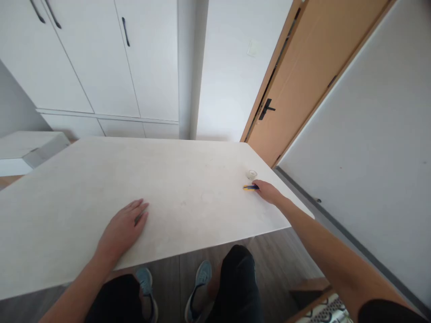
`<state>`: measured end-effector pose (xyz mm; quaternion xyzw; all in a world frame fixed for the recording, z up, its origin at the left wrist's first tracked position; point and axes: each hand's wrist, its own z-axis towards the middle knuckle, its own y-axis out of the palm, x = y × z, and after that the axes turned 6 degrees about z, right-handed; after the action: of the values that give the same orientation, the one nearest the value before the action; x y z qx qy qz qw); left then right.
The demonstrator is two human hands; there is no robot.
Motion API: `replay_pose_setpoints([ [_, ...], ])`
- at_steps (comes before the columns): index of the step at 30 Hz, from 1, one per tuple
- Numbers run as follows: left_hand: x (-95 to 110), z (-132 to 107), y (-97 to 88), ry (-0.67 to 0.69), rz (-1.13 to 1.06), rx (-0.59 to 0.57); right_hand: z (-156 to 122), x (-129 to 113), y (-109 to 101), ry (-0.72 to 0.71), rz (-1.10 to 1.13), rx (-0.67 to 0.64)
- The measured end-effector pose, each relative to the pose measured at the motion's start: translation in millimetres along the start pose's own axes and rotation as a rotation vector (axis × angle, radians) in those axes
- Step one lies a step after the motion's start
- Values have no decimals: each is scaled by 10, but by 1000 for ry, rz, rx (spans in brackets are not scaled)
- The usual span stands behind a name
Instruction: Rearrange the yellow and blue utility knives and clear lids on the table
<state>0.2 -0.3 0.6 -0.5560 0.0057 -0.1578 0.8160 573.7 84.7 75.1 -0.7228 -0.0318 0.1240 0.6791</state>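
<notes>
Partly hidden under the right hand (pixel 268 191), one blue-and-yellow pen (pixel 249 187) lies near the bench's (pixel 188 179) right edge; whether the fingers grip it I cannot tell. One small round object (pixel 251 173), hard to make out, sits just beyond. The left hand (pixel 123 229) rests flat, holding nothing.

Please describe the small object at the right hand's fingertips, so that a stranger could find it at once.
On the large pale table, look toward its far right corner, near the wooden door. There the right hand touches a thin blue and yellow pen-like stick. Unlike the small round whitish object just beyond it, it is long and coloured.
</notes>
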Motion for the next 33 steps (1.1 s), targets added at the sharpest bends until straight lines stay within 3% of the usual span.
replay_pose_setpoints([
  [3,18,0,-22,-8,-4,-2,32,-78,35,-12,-57,-11],
  [5,37,1,-38,-14,-1,-8,42,-126,32,28,-50,72],
  [9,71,9,-71,-30,-7,-17,217,-176,-97,295,19,354],
  [11,81,14,-82,-36,-13,-13,385,-177,-183,462,65,380],
  [13,90,18,-91,-37,-8,-12,550,-159,-241,570,113,287],
  [17,132,16,-122,-35,14,-30,765,-132,-272,576,148,-26],
  [20,196,14,-166,-47,28,-38,923,-334,-304,559,92,-57],
  [22,241,20,-197,-65,37,-39,1079,-707,-338,480,91,-56],
  [24,278,27,-224,-87,32,-45,1254,-1311,-355,341,118,-70],
  [28,324,29,-269,-122,-37,-45,1526,-3003,-251,-27,201,-121],
  [33,348,19,-326,-133,-158,-12,1651,-5147,87,-427,219,-180],
])
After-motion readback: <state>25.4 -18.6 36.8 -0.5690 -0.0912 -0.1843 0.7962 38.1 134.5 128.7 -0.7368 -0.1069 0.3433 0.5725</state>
